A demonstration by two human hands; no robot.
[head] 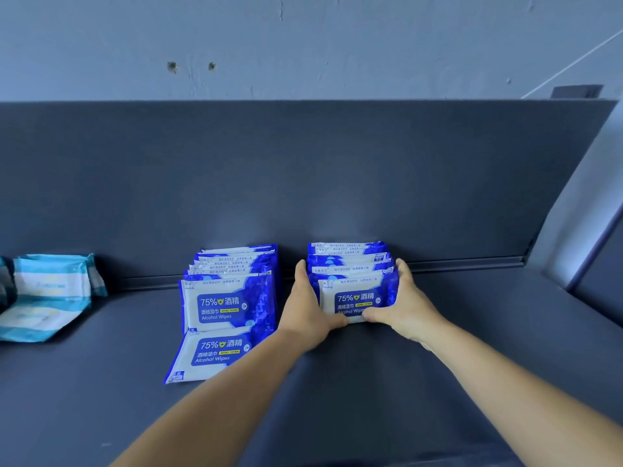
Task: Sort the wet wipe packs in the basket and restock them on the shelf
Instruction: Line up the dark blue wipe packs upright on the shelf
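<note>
Squaring up a row of blue alcohol-wipe packs (352, 284) on the shelf (337, 382) looks like the step in hand: restocking, w/ sorting seemingly done for this lot. Left hand (308, 306) cups the row's left side, fingers reaching toward the back and thumb tucked at the front pack's lower edge; right hand (403, 303) mirrors it on the right side, fingers curled round the packs, thumb at the front. Both grip the row btwn them, packs standing upright on edge close to the shelf's dark back panel (303, 180). Just left sits a second blue row (232, 291), upright too, w/ one loose blue pack (210, 355) lying tilted in front of it. Far left, well apart, light teal-and-white packs (50, 294) lie slumped. Next move prob. calls for releasing the row gently so nothing topples, then standing the fallen pack up; basket isn't in view, so can't tell how many remain. Shelf surface is dark grey, matte; behind it a scuffed pale wall (303, 45) w/ two small holes.
</note>
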